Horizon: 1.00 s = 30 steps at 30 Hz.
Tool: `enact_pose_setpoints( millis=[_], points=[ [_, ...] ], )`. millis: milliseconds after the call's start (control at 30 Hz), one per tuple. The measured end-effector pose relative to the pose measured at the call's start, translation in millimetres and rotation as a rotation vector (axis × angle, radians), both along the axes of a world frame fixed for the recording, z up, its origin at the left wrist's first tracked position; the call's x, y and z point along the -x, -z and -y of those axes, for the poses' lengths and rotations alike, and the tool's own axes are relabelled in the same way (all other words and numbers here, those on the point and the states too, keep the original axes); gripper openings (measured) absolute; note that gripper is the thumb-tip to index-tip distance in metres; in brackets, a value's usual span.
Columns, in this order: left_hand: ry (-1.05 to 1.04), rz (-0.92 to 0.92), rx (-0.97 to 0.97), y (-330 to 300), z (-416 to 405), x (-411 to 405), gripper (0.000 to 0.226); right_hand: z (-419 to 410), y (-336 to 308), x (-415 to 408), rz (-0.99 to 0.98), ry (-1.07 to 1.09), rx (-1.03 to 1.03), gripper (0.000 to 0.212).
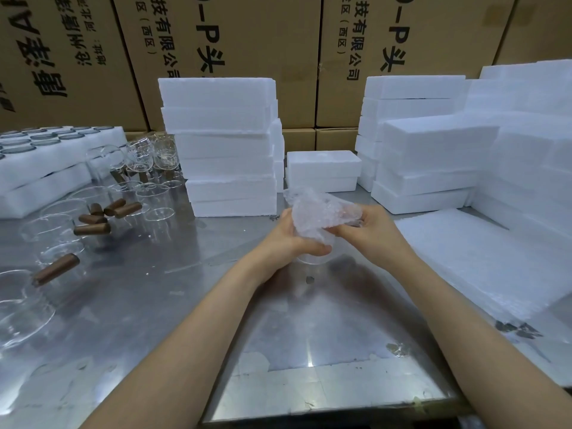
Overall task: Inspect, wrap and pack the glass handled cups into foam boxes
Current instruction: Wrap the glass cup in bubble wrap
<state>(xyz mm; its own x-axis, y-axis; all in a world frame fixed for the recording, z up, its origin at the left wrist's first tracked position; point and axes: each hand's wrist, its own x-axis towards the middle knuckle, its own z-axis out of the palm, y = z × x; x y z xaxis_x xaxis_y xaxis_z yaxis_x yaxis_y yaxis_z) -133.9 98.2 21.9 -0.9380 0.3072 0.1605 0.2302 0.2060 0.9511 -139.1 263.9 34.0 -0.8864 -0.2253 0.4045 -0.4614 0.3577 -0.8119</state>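
a: where's the cup?
b: above the metal table (154, 320), the left hand (289, 239) grips it while the right hand (368, 230) pinches bubble wrap (322, 212) round it.
a: much left?
b: seems so. unwrapped cups (58, 230) wait left, foam boxes (229, 144) behind.

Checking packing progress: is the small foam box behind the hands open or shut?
Shut: the small foam box has its lid seated flush on top.

Single head-worn wide-angle view. Looks forward and down from above near edge of metal table (154, 320). Both forearms enter from bottom edge, close to lens. Far limit: cardboard cartons (247, 41) behind foam boxes (223, 144). Edges show wide-angle bending.
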Motion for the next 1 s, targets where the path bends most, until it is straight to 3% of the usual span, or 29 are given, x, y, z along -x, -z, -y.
enact_pose_setpoints(
  millis=[100, 167, 267, 333, 533, 633, 700, 767, 833, 900, 1000],
  points=[
    [-0.081, -0.045, 0.060, -4.7, -7.7, 0.3, 0.072, 0.2, 1.2, 4.2, -0.037, 0.073, -0.023, 0.026],
    [-0.119, -0.083, 0.061, -5.4, -12.9, -0.2, 0.065, 1.7, 1.4, 5.9, -0.041, 0.130, -0.014, 0.017],
    [-0.160, -0.116, 0.050, -4.2, -16.1, -1.5, 0.056, 2.5, 1.0, 5.8, -0.039, 0.146, -0.019, 0.034],
    [-0.135, -0.123, 0.083, -3.9, -15.8, 0.2, 0.056, 3.9, -0.1, 5.5, -0.063, 0.120, -0.074, 0.025],
    [-0.120, -0.111, 0.170, -4.1, -9.6, 2.1, 0.092, 4.4, 5.0, 8.6, -0.085, 0.137, -0.177, 0.015],
    [-0.093, -0.064, 0.058, -7.1, -8.0, -1.2, 0.100, 3.3, 4.7, 12.6, -0.074, 0.175, -0.329, 0.026],
    [-0.133, -0.051, -0.069, -13.5, -11.9, -3.1, 0.088, 3.8, 3.0, 12.8, -0.090, 0.192, -0.435, 0.033],
    [-0.261, -0.182, -0.101, -17.9, -13.1, -4.4, 0.071, 4.0, 3.1, 12.6, -0.093, 0.222, -0.490, 0.031],
    [-0.416, -0.495, 0.046, -18.1, -9.5, -5.8, 0.052, 5.2, 3.2, 12.2, -0.096, 0.244, -0.531, 0.035],
    [-0.433, -0.771, 0.246, -14.3, -5.6, -6.4, 0.032, 6.3, 3.8, 12.6, -0.111, 0.261, -0.548, 0.038],
    [-0.345, -0.821, 0.480, -7.3, -9.7, -6.1, 0.015, 5.8, 5.1, 14.1, -0.141, 0.281, -0.578, 0.040]
  ],
)
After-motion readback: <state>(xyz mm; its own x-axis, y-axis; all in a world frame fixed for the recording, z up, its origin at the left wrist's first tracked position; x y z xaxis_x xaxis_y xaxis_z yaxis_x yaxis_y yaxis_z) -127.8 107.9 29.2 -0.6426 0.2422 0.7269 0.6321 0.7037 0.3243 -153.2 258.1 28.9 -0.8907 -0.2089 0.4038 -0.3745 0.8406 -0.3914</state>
